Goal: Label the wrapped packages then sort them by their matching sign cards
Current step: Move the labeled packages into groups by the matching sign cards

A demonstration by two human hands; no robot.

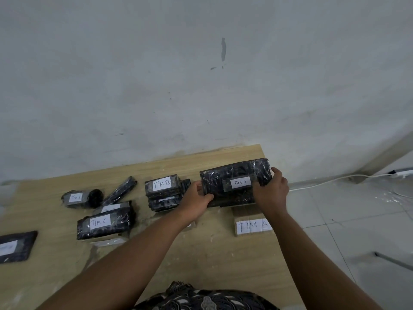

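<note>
You have the big black wrapped package (234,177) in both hands at the far right of the table (212,253). Your left hand (196,198) grips its left end, thumb on top and fingers curled underneath. Your right hand (271,191) clasps the right end, fingers wrapped over the far edge. Its white label (240,182) faces up and reads TIM A. The package sits just beyond the TIM A sign card (252,227), its near edge overlapping the card's far part; you cannot tell whether it rests on the table or hangs above it.

Just left of your left hand is a stack of packages (163,193), the top 1 labelled TIM B. Further left and nearer lies the TIM C package (104,224). Beyond it are a slim unlabelled package (121,190) and a small round package (78,199) whose label is too blurred to read. 1 more flat package (15,246) lies at the table's left edge.
</note>
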